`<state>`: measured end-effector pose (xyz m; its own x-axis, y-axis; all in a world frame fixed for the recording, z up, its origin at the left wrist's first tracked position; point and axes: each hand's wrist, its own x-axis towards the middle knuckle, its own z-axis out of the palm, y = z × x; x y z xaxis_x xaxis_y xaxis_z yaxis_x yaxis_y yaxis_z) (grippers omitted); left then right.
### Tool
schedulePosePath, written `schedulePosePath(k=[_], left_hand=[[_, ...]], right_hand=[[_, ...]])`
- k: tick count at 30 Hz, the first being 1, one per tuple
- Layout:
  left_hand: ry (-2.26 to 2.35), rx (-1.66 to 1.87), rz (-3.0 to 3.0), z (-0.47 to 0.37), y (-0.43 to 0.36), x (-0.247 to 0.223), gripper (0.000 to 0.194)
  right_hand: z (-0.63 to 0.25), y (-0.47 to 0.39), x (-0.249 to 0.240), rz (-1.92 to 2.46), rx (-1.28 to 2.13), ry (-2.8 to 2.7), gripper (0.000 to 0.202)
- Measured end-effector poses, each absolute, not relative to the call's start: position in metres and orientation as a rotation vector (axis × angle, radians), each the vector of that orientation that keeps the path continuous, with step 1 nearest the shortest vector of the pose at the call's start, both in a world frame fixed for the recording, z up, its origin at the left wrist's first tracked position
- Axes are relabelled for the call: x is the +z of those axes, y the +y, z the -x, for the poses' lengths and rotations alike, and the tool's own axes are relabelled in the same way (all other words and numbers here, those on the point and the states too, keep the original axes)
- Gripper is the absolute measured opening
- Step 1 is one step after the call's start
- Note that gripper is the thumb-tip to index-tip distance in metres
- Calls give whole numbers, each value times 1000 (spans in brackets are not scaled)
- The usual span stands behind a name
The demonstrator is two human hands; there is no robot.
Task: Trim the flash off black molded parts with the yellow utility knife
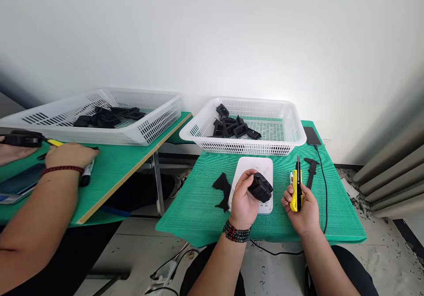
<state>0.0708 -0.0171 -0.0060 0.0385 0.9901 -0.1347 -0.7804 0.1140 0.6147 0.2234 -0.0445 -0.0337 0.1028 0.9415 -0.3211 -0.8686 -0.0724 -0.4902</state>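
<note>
Cutter and Black Part in Hand

Left hand [244, 201] grips a black part [260, 187] above the white scale [265, 168]. Right hand [303, 210] grips a yellow utility knife [296, 190], blade exposed and pointing away, near the caliper [311, 171]. Black pieces [232, 127] lie in the white basket [245, 146] beyond.

I have both forearms reaching forward, bare, the left forearm [215, 267] slanting up to the right and the right forearm [327, 265] slanting up to the left. My left hand [244, 205] is turned palm up, fingers and thumb curled into a closed grip. My right hand [303, 212] also shows its palm, thumb on the right side, fingers folded in from the left. The two hands are well apart
</note>
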Motion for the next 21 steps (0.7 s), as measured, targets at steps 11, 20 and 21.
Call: schedulePosePath(k=[11,20,21], left_hand=[[603,1422,-423,-71,-16,-8,25],[587,1422,-449,-71,-14,-14,25],[589,1420,-455,-71,-14,-14,25]], right_hand=[[-223,-44,-36,683,1490,-160,20],[-225,-44,-39,680,1495,-186,20],[-224,-44,-38,680,1496,-184,19]])
